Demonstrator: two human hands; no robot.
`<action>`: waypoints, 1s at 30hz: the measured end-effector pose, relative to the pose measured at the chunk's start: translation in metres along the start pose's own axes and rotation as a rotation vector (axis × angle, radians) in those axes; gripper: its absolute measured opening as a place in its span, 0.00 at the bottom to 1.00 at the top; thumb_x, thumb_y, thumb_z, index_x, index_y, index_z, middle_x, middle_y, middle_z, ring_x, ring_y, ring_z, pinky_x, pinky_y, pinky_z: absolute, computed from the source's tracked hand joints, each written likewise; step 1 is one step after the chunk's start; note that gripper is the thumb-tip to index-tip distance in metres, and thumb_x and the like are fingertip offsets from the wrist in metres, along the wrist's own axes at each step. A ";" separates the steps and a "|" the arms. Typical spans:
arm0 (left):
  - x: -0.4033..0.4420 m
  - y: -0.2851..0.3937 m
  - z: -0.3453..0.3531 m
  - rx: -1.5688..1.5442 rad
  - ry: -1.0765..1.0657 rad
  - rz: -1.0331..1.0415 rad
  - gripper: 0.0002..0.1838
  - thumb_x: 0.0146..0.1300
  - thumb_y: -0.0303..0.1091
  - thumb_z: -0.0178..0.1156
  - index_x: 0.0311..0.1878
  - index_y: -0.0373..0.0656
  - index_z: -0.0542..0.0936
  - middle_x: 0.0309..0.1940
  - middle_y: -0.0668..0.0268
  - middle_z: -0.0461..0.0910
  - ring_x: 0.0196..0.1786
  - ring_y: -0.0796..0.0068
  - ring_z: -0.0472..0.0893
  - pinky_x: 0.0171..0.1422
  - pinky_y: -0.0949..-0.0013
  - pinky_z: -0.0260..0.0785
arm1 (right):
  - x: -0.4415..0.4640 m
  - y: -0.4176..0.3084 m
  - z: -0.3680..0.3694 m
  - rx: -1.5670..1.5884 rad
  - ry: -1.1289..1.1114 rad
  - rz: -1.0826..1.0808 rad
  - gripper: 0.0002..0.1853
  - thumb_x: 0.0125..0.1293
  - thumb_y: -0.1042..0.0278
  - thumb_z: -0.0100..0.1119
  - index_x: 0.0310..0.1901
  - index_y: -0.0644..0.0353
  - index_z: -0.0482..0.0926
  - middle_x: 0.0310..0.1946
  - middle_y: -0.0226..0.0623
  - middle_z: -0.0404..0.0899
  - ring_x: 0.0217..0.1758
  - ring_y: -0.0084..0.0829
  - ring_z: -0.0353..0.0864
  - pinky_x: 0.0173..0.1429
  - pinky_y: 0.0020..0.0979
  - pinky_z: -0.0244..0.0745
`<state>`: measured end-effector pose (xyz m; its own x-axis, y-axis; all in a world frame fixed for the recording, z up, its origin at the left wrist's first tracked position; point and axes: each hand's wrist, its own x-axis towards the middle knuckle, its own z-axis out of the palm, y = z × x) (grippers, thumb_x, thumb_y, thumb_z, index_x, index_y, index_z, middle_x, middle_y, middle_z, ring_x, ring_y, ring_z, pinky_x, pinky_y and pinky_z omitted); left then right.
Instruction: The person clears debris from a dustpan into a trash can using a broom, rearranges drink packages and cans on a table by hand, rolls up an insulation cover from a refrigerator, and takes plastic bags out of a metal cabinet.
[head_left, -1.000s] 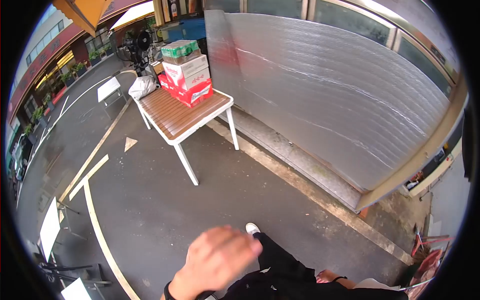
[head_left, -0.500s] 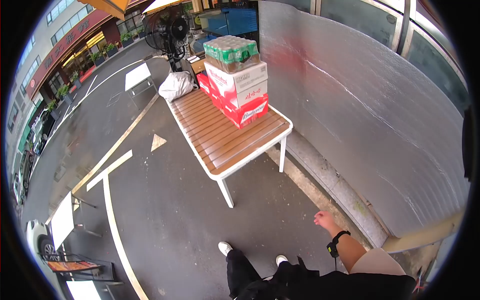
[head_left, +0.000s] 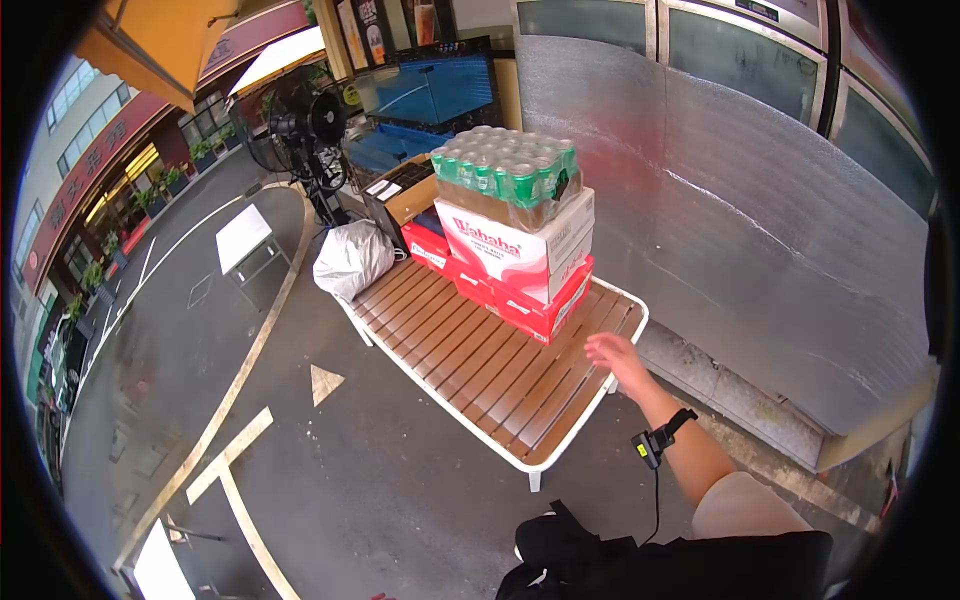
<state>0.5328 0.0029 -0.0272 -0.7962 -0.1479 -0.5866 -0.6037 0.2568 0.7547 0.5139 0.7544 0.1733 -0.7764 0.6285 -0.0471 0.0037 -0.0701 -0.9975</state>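
My right hand reaches forward over the near right corner of a brown slatted table with a white frame. Its fingers are stretched out and hold nothing. Closest to it is a red Budweiser-style carton, part of a low row of red boxes. On that carton rests a white and red Wahaha carton. A shrink-wrapped pack of green cans lies on top of the stack. A black strap with a small device circles my right wrist. My left hand is out of sight.
A stuffed pale bag sits at the table's far left end. Behind it stand a black fan and an open cardboard box. Blue tanks are farther back. Silver sheeting lines the right wall. A white folding table stands left.
I have come closer to the slatted table, which appears larger and lower in view. My right hand has risen and moved forward from beside me to over the table's corner.
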 end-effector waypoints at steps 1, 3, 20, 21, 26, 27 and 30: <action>0.031 0.067 0.010 0.047 -0.059 0.054 0.21 0.66 0.31 0.51 0.61 0.35 0.70 0.48 0.51 0.80 0.45 0.59 0.82 0.43 0.63 0.76 | 0.009 -0.027 0.011 -0.007 0.063 -0.012 0.12 0.73 0.63 0.51 0.51 0.59 0.77 0.46 0.35 0.81 0.49 0.25 0.80 0.54 0.29 0.74; 0.122 0.143 0.028 0.123 -0.144 0.183 0.18 0.65 0.33 0.53 0.57 0.38 0.73 0.46 0.54 0.82 0.46 0.62 0.83 0.45 0.63 0.76 | 0.041 -0.050 0.016 0.036 0.124 -0.104 0.15 0.73 0.62 0.49 0.53 0.60 0.77 0.49 0.37 0.81 0.51 0.28 0.80 0.56 0.30 0.74; 0.299 0.689 0.362 0.216 -0.752 0.606 0.18 0.71 0.41 0.51 0.55 0.37 0.76 0.45 0.59 0.82 0.49 0.68 0.82 0.51 0.63 0.76 | 0.305 -0.143 0.048 0.097 0.603 -0.132 0.31 0.68 0.38 0.51 0.54 0.63 0.77 0.48 0.37 0.79 0.51 0.31 0.76 0.59 0.34 0.67; 0.309 0.714 0.389 0.156 -0.787 0.623 0.19 0.71 0.42 0.51 0.55 0.37 0.76 0.46 0.60 0.82 0.50 0.69 0.81 0.51 0.64 0.76 | 0.308 -0.146 0.051 0.071 0.627 -0.112 0.30 0.68 0.38 0.51 0.53 0.61 0.78 0.47 0.36 0.79 0.49 0.30 0.75 0.57 0.33 0.66; 0.313 0.838 0.540 0.089 -1.008 0.786 0.21 0.72 0.45 0.50 0.57 0.39 0.77 0.49 0.62 0.81 0.53 0.71 0.79 0.57 0.67 0.70 | 0.322 -0.166 0.062 0.053 0.765 -0.015 0.26 0.69 0.39 0.50 0.47 0.57 0.80 0.40 0.31 0.80 0.45 0.26 0.74 0.51 0.31 0.64; 0.311 0.857 0.571 0.069 -1.023 0.804 0.22 0.72 0.47 0.50 0.56 0.39 0.78 0.47 0.62 0.82 0.52 0.71 0.79 0.57 0.66 0.69 | 0.325 -0.162 0.058 0.076 0.770 -0.028 0.25 0.69 0.40 0.50 0.47 0.57 0.80 0.39 0.31 0.80 0.45 0.25 0.74 0.51 0.31 0.65; 0.315 0.909 0.654 0.087 -1.195 0.702 0.24 0.72 0.49 0.48 0.54 0.38 0.79 0.44 0.62 0.82 0.50 0.71 0.79 0.58 0.65 0.68 | 0.335 -0.164 0.053 0.122 0.836 -0.066 0.24 0.70 0.43 0.51 0.44 0.59 0.79 0.37 0.32 0.79 0.42 0.25 0.74 0.48 0.31 0.67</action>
<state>-0.2410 0.8146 0.2818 -0.3861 0.9222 -0.0222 -0.0560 0.0006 0.9984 0.2195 0.9353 0.3239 -0.0510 0.9969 -0.0596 -0.1303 -0.0658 -0.9893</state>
